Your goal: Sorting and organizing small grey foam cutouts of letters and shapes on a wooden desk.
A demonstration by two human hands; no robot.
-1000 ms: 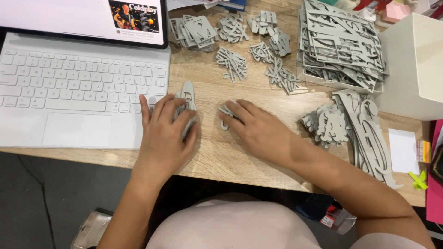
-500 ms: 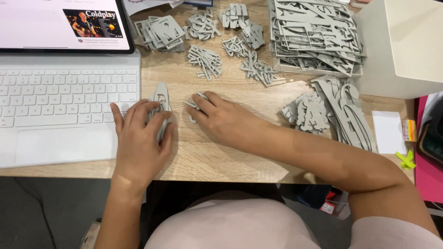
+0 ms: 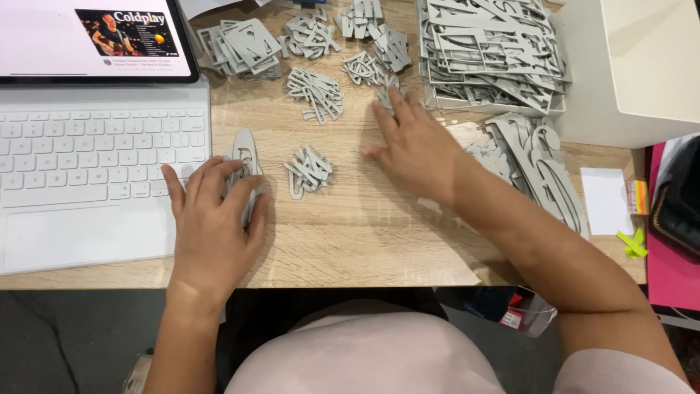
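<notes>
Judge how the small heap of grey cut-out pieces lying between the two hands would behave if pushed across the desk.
The heap of grey cut-out pieces looks thin and flat, so probably light and likely to slide on the smooth wooden desk. The pieces lie loosely crossed, so a push would likely scatter them rather than move them together. Their narrow strips may bend or snag.

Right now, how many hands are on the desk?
2. The left hand presses a grey cutout piece beside the keyboard; the right hand reaches toward the small grey cutouts farther back.
</notes>
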